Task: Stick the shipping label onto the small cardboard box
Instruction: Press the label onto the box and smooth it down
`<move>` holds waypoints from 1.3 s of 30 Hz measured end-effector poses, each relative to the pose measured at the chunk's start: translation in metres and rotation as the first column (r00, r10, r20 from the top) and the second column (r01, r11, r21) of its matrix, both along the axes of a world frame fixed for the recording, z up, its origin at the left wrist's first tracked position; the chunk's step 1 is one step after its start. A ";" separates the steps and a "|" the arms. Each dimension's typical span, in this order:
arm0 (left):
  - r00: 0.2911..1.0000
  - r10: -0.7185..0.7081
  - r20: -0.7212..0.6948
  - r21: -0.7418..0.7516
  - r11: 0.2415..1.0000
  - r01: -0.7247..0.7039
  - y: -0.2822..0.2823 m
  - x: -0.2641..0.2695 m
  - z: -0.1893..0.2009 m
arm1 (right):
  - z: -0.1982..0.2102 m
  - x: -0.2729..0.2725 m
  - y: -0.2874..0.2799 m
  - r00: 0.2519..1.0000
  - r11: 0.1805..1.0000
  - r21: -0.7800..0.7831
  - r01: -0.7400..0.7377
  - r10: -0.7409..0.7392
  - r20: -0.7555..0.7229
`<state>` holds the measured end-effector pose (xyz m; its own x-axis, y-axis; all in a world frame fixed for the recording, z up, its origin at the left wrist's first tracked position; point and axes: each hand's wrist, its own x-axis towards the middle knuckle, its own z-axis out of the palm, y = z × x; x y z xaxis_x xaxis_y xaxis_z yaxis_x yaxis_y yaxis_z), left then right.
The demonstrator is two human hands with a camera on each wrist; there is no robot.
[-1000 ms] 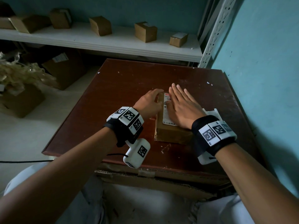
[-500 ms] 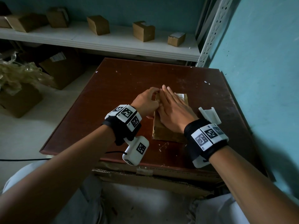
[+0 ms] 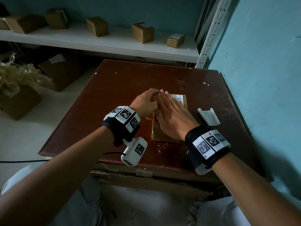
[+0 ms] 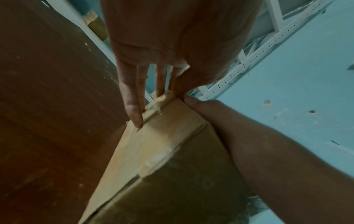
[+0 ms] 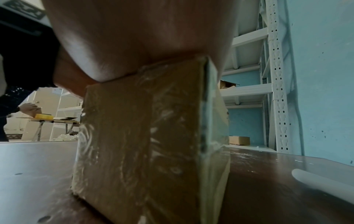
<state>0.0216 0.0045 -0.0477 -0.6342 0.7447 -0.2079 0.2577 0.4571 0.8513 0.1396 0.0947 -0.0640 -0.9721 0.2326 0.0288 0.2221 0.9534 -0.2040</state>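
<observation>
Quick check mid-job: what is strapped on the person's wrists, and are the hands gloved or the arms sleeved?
The left hand and right hand wear no gloves, and the forearms have no sleeves. The left strap and right strap are black, each carrying white blocks printed with black square codes. A white pod bearing another code hangs under the left strap, with a thin black cable beside it.

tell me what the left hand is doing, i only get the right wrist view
observer: The left hand rests its fingertips on the taped left side of the cardboard box.
operator: is my right hand flat on top
observer: Yes, the right hand lies flat, fingers straight, partly covering a white label.
operator: what's the white thing on my right
observer: A trough-shaped white plastic piece, lying on the table apart from the box.
</observation>
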 end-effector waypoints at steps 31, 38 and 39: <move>1.000 -0.021 0.009 -0.038 0.999 0.021 0.002 0.003 0.001 | 0.008 0.045 0.009 0.996 0.996 0.050 -0.079 0.077 0.053; 0.999 -0.007 -0.048 -0.045 0.999 0.005 0.002 0.003 0.001 | 0.013 0.035 0.006 0.994 0.996 0.042 -0.075 0.071 0.089; 0.999 -0.007 -0.048 -0.048 0.999 0.005 0.002 0.004 0.001 | 0.012 0.033 0.006 0.994 0.996 0.043 -0.077 0.073 0.086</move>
<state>0.0252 0.0066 -0.0470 -0.6399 0.7386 -0.2123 0.3010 0.4950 0.8151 0.1725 0.1006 -0.0516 -0.9862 0.1590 -0.0453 0.1639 0.9761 -0.1424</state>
